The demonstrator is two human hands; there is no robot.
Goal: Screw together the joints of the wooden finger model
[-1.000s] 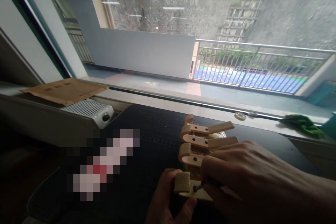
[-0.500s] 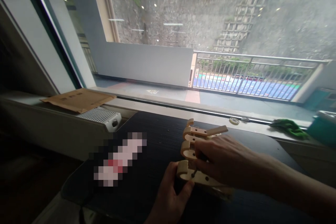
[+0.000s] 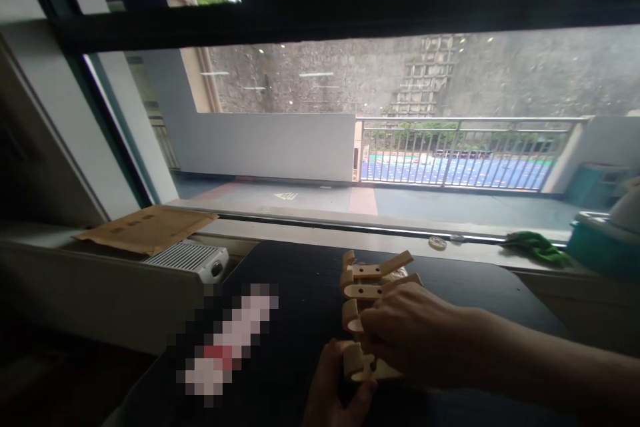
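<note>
Pale wooden hooks stand in a rough column on the black counter [image 3: 285,327], right of centre in the lower part of the frame, and the nearest hook [image 3: 353,359] is the one being worked on. The left hand [image 3: 340,387], at the bottom centre, is clamped on its curled end, thumb low and a finger behind the curl. The right hand [image 3: 395,323] reaches in from the right edge, its fingers drawn together, seemingly pinching a slim dark piece [image 3: 373,365] at the flat part of that hook; its tip is too dim to name with certainty.

Work on this hook looks partway along: the dark piece meets the wood close to the curl, while the rest of the flat part is hidden under the right hand. Farther up, the top hook [image 3: 370,271] and the second hook [image 3: 370,291] each show two dark spots, but whether these are bare holes or seated heads cannot be told, so neither can be counted as finished. The third hook [image 3: 354,320] is mostly covered. Clear plastic [image 3: 399,273] lies beside the top hook.
</note>
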